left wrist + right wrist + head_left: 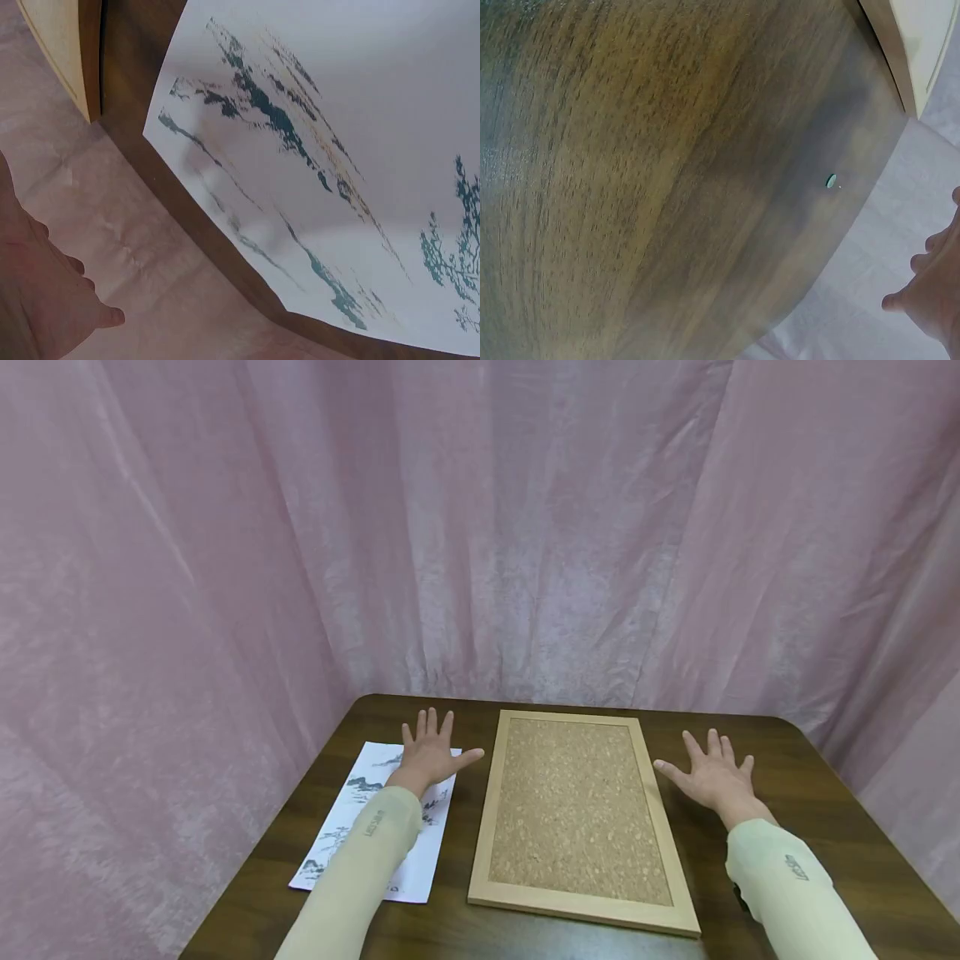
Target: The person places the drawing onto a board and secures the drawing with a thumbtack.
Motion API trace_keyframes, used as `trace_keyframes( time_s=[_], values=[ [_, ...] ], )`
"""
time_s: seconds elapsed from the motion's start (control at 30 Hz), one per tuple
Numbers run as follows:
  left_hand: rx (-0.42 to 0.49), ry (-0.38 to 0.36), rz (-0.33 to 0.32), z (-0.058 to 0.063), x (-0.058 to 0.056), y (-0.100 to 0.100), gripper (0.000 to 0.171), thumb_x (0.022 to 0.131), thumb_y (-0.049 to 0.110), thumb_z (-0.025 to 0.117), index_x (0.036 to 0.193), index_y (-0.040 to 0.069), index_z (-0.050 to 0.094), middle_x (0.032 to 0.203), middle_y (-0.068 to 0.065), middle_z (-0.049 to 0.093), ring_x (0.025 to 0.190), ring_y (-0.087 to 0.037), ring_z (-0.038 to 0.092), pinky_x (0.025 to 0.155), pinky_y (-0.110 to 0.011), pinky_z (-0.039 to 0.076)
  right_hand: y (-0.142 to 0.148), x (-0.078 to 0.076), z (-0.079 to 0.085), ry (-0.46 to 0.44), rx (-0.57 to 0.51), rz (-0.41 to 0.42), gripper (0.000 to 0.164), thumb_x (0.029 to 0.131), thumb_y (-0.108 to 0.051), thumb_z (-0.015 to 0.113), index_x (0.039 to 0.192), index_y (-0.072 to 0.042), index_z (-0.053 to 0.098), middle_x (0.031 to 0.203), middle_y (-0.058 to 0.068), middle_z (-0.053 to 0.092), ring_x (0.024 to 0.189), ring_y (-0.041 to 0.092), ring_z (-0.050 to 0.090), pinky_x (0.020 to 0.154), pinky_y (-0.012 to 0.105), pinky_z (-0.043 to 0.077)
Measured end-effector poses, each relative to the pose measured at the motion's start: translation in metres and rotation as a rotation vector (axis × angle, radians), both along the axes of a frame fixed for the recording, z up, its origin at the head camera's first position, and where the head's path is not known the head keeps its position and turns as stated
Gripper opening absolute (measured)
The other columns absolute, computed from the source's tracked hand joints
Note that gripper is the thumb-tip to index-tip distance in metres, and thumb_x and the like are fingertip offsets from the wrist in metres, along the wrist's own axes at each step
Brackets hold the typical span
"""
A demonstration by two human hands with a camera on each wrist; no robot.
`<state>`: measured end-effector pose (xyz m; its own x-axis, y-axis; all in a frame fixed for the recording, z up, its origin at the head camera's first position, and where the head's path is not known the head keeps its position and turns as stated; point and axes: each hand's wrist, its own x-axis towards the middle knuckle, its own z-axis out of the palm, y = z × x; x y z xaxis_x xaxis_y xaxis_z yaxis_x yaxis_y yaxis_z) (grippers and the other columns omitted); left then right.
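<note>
My left hand [429, 756], fingers straight and spread, hovers over the far part of a white sheet with an ink landscape print [356, 797]. The forearm hides part of the sheet in the head view. To the right lies a wood-framed cork board [573, 810], flat on the table. Beyond its right edge is my right hand [712, 775], likewise spread, palm down, with nothing in it. The right wrist view has a small green round piece [831, 181] lying on the wood, below the hand and near the board's corner [922, 52].
Everything lies on a dark brown wooden table [810, 793] with rounded far corners. A pink curtain [510, 543] hangs behind it and along both sides. Both forearms, in pale green sleeves, reach in from the near edge.
</note>
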<state>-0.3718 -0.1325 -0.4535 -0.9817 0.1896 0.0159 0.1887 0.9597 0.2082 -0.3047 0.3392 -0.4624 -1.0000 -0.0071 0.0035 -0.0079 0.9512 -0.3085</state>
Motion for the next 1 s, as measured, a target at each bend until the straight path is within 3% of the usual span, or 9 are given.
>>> trace_keyframes(
  time_s=[0.47,1.0],
  values=[
    [0.062,0.022,0.014,0.007,-0.004,-0.024,0.107,0.087,0.082,0.038,0.161,0.014,0.003,0.163,-0.022,-0.008,0.149,-0.037,-0.012,0.113,-0.066,-0.006,0.008,0.002,0.004,0.001,-0.04,-0.03,0.1,0.095,-0.073,0.035,0.158,0.0,0.009,0.152,0.043,-0.011,0.139,0.061,-0.008,0.1,0.08,-0.007],
    [0.134,0.014,0.094,0.01,-0.007,-0.063,0.108,0.089,0.075,0.048,0.16,0.004,0.007,0.161,-0.031,0.001,0.148,-0.047,-0.002,0.112,-0.069,0.001,0.019,0.007,0.003,0.048,-0.06,-0.065,0.095,0.097,-0.069,0.036,0.157,0.0,0.013,0.152,0.045,-0.003,0.138,0.062,-0.001,0.102,0.079,0.001]
  ],
)
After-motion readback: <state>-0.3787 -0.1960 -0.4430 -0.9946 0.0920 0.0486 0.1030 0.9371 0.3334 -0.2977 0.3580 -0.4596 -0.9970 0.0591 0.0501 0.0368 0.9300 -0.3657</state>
